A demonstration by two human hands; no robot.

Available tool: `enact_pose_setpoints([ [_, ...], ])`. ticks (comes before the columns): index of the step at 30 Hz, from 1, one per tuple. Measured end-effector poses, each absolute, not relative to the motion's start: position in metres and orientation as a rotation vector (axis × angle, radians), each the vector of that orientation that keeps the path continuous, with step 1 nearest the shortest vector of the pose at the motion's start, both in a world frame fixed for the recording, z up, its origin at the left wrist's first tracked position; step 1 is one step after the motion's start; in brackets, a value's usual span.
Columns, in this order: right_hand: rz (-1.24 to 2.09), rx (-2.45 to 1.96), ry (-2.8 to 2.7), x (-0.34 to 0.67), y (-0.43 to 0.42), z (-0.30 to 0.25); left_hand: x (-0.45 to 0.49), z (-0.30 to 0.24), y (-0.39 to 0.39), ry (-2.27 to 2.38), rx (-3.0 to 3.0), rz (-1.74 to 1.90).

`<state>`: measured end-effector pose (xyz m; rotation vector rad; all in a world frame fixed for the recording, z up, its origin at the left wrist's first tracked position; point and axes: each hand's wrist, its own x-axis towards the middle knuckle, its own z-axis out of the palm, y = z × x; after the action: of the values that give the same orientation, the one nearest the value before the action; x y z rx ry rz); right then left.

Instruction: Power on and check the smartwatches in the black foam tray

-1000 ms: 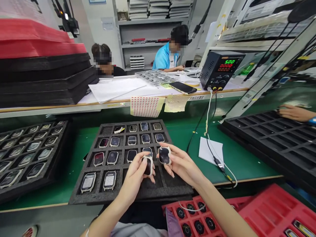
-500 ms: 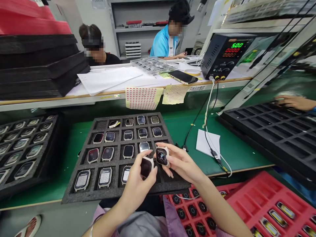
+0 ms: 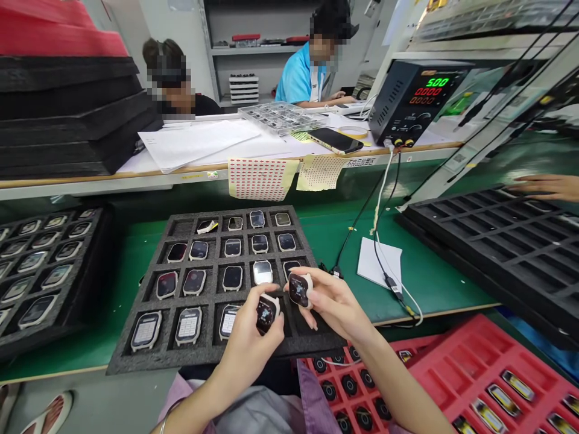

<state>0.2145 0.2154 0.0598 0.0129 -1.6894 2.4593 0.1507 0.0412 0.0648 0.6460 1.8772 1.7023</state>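
My left hand (image 3: 251, 340) grips a white-cased smartwatch body (image 3: 266, 313) with a dark lit screen, thumb on its top edge. Beside it, my right hand (image 3: 328, 301) holds a second white-cased watch body (image 3: 299, 289), screen facing me. Both hands hover over the near right corner of a black foam tray (image 3: 156, 355) on the green belt. The tray's pockets hold several watch bodies, some with lit screens such as one (image 3: 262, 272) just beyond my fingers.
Another black tray of watches (image 3: 36, 277) lies at left, an empty black tray (image 3: 497, 241) at right with another person's hand (image 3: 549, 187) on it. Red trays (image 3: 452, 374) sit near my lap. A cable (image 3: 384, 265), paper, power supply (image 3: 416, 99) and two seated people lie beyond.
My view has dropped slightly and shifted. My left hand has turned its watch so the lit screen faces me, and both hands have come a little lower over the tray.
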Motion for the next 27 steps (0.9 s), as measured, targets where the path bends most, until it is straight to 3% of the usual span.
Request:
enact_pose_setpoints([
  [27, 2.435, 0.142, -1.823, 0.2192, 0.2195, 0.0523, 0.1518, 0.063, 0.0381, 1.924, 0.678, 1.804],
])
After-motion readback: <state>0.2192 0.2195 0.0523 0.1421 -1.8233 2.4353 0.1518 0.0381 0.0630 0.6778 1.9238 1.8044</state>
